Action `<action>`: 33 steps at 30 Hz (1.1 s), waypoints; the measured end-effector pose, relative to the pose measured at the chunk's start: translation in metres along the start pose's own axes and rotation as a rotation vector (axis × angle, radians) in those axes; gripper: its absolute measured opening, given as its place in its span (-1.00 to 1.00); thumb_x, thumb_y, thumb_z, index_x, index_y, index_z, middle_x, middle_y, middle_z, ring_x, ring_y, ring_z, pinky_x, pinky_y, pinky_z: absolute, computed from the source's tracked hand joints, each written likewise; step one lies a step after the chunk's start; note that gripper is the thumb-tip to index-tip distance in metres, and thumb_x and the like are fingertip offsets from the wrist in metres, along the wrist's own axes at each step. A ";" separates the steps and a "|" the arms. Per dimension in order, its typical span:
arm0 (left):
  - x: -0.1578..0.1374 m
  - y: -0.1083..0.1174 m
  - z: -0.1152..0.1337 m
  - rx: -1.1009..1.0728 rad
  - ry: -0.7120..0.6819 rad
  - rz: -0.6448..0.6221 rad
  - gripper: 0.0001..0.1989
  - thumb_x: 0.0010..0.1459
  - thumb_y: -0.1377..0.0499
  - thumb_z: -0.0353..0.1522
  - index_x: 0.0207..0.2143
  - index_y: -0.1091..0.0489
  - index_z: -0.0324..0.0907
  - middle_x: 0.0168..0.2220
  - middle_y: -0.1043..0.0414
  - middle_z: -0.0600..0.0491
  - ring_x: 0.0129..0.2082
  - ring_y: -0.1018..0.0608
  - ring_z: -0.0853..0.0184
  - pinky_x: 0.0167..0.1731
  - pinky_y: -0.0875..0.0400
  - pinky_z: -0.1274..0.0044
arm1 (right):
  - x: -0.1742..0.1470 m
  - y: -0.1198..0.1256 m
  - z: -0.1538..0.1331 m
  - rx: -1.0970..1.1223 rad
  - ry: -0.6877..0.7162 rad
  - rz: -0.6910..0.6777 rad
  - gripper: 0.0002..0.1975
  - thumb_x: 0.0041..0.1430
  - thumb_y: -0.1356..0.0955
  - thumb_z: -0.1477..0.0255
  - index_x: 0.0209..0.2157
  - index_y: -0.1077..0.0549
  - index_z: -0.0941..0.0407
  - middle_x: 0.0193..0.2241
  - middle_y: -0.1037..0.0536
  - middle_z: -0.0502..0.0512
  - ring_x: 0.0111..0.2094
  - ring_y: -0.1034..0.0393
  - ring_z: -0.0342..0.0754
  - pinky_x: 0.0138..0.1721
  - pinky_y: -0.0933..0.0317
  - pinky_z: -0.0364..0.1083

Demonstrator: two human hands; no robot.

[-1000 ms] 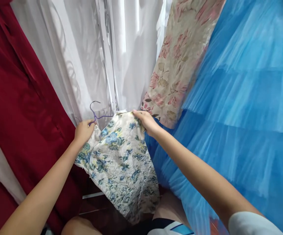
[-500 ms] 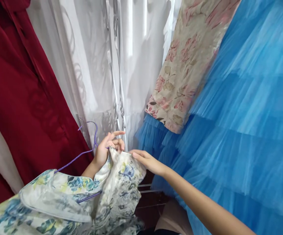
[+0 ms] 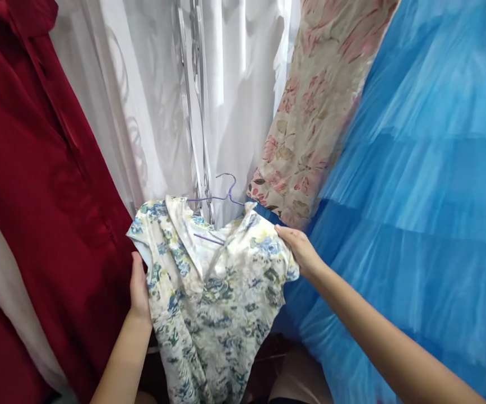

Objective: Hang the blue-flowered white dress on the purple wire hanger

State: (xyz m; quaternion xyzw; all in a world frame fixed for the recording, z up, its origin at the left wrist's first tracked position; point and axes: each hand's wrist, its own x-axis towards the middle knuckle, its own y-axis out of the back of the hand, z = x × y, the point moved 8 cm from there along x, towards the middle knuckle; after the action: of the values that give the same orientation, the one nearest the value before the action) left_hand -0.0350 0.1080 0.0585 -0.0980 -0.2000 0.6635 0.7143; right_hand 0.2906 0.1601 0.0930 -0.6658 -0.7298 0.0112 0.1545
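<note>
Nearest the wearer, the lower part of the white floral garment [image 3: 221, 314] hung between the two forearms, its blue and yellow pattern rumpled. Its long axis ran away from the body, from the loose cloth at the bottom of the view up to the neckline and shoulders.

The left hand [image 3: 139, 292] rested along the garment's left side, just below the sleeve, thumb upward; the fingers were hidden, so I could not tell whether that grip was clenched or merely supporting. The right hand [image 3: 304, 252] was higher and farther out, its grip pinching the right shoulder near the sleeve.

Between and beyond both hands was the purple hanger [image 3: 228, 194], set within the neckline. A lower bar showed inside the opening, while the hook stood above the collar, its open end toward the left. The right hand was the nearer one to that hook.

Farther back hung a red garment [image 3: 70, 185] at left, white cloth [image 3: 154, 112] in the middle, a beige pink-flowered garment [image 3: 293, 140], and a tiered blue skirt [image 3: 427, 168] at right. No brand, label or writing could be read.
</note>
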 end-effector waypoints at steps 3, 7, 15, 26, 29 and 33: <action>-0.011 0.027 0.000 -0.076 -0.046 0.180 -0.22 0.04 0.03 0.24 0.15 -0.33 0.00 -0.08 -0.55 -0.04 0.12 -0.45 0.00 0.05 -0.42 0.21 | 0.029 -0.012 -0.017 -0.005 -0.026 -0.077 -0.68 -0.05 -0.50 0.15 -0.46 -0.54 0.14 -0.53 -0.61 0.18 -0.54 -0.48 0.06 -0.48 -0.37 -0.03; -0.025 0.047 -0.025 -0.028 0.035 0.293 -0.39 0.01 -0.29 -0.15 0.13 -0.34 -0.06 -0.04 -0.54 -0.02 0.06 -0.50 0.02 0.00 -0.48 0.26 | 0.036 -0.027 -0.025 -0.072 -0.083 -0.218 -0.70 -0.01 -0.50 0.19 -0.43 -0.55 0.16 -0.53 -0.61 0.16 -0.56 -0.47 0.00 -0.50 -0.37 -0.07; -0.048 0.049 -0.070 0.055 0.067 0.346 -0.54 -0.06 -0.40 -0.30 -0.07 -0.45 -0.14 -0.08 -0.55 -0.11 0.02 -0.54 0.06 0.03 -0.45 0.31 | 0.039 -0.021 -0.037 -0.165 0.007 -0.223 -0.72 0.05 -0.46 0.17 -0.36 -0.58 0.11 -0.47 -0.63 0.12 -0.49 -0.51 0.00 -0.45 -0.38 -0.08; -0.072 0.042 -0.088 0.046 0.064 0.429 -0.46 -0.07 -0.41 -0.29 0.00 -0.40 -0.07 0.02 -0.50 -0.04 0.13 -0.45 0.07 0.16 -0.33 0.28 | 0.039 -0.016 -0.041 -0.347 -0.043 -0.328 -0.66 0.04 -0.44 0.10 -0.37 -0.54 0.12 -0.46 -0.60 0.12 -0.51 -0.44 -0.03 -0.48 -0.30 -0.09; -0.083 0.046 -0.106 0.067 0.081 0.455 -0.52 0.00 -0.38 -0.27 0.00 -0.40 -0.06 0.04 -0.48 -0.05 0.17 -0.41 0.09 0.18 -0.30 0.29 | 0.011 -0.001 -0.041 -0.474 0.287 0.014 -0.69 0.08 -0.42 0.14 -0.34 -0.51 0.11 -0.35 -0.59 0.11 -0.33 -0.44 0.01 -0.29 -0.31 -0.07; -0.088 0.053 -0.120 0.137 0.070 0.470 -0.52 0.03 -0.35 -0.22 0.03 -0.40 -0.04 0.08 -0.45 -0.06 0.20 -0.38 0.10 0.20 -0.26 0.31 | -0.088 0.013 0.001 -0.443 0.598 0.670 -0.83 0.19 -0.36 0.25 -0.26 -0.42 0.05 -0.24 -0.50 0.11 -0.18 -0.36 0.06 -0.11 -0.24 0.03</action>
State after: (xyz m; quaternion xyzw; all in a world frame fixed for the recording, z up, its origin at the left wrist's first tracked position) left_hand -0.0371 0.0411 -0.0848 -0.1162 -0.1012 0.8195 0.5519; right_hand 0.3086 0.0755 0.0706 -0.8545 -0.3848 -0.2863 0.1997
